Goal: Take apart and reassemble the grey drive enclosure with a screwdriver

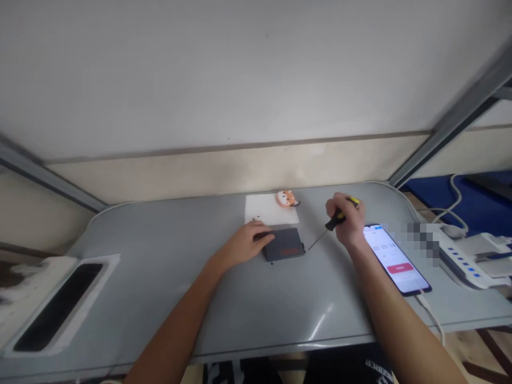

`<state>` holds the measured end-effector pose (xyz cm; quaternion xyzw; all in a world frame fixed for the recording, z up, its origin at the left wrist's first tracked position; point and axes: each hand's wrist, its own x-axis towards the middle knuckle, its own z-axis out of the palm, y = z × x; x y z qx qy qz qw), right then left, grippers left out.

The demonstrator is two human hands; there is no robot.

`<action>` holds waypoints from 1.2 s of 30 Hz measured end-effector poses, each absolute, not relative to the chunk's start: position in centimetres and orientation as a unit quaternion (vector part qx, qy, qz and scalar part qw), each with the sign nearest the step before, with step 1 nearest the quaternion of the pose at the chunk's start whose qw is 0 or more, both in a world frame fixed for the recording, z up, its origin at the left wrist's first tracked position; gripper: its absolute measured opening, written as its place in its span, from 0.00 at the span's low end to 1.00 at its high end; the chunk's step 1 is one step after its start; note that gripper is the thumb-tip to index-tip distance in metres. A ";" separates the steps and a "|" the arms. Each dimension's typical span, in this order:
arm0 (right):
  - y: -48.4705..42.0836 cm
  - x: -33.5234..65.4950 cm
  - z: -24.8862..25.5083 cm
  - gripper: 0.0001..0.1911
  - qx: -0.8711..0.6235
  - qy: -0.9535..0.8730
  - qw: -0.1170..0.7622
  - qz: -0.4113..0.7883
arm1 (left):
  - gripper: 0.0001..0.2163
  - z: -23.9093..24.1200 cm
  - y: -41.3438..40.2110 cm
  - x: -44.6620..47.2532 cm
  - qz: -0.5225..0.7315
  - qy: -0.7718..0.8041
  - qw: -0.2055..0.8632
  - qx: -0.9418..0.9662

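Observation:
A flat dark grey box (284,241) with reddish lettering lies on the grey table. Its left end is gripped by my left hand (245,243), thumb on top and fingers along the far edge. My right hand (350,220) is closed around the black and yellow handle of a screwdriver (334,220). The shaft slants down to the left, its tip close to a small dark piece (304,247) at the box's right edge; whether they touch I cannot tell. A tiny dark bit (272,263) lies just in front of the box.
Behind the box is white paper (264,205) with small dark specks and an orange-and-white animal-face item (285,199). A lit phone (394,261) on a cable lies beside my right forearm, near a power strip (466,264). A dark slab (60,306) rests at left.

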<state>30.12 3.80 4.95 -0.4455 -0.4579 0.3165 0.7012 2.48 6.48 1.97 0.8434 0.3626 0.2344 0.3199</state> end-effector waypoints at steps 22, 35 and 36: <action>-1.8 27.4 3.7 0.24 -0.489 -0.611 0.599 0.167 | 0.08 5.1 -0.2 1.6 0.232 0.335 0.108 0.907; -2.0 24.4 2.9 0.21 -0.451 -0.649 0.535 0.300 | 0.07 1.7 -3.8 -0.4 0.210 0.399 0.094 0.888; -1.9 24.4 2.9 0.21 -0.458 -0.631 0.545 0.309 | 0.07 1.6 -3.7 -0.2 0.213 0.401 0.102 0.885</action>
